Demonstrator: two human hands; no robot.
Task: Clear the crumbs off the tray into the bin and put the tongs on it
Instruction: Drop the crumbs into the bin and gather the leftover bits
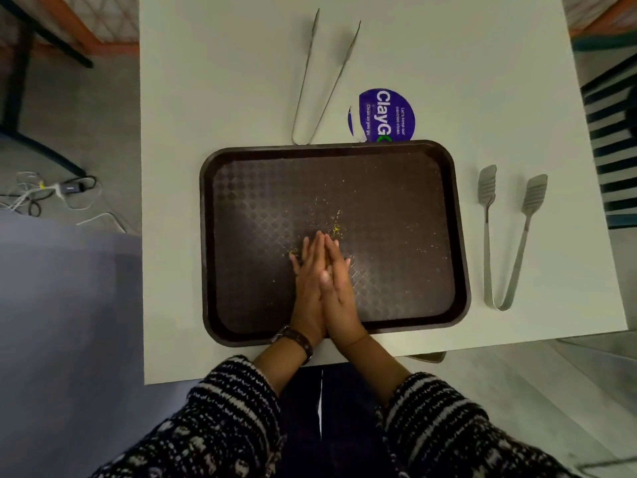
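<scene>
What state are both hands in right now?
Left hand: open, fingers straight, holding nothing.
Right hand: open, pressed flat against the left hand over the dark brown plastic tray, holding nothing.

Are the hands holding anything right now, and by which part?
Nothing visible is held. The left hand and right hand press flat against each other over the tray.

"ClayG" on purple sticker (386, 114)

Tray (458, 236): dark brown, diamond-textured. Crumbs (336, 226): yellow. Surface (213, 98): pale off-white. Sticker (387, 113): purple, white lettering. Tongs (506, 236): silver. Sleeves (220, 415): black-and-white knit.
</scene>
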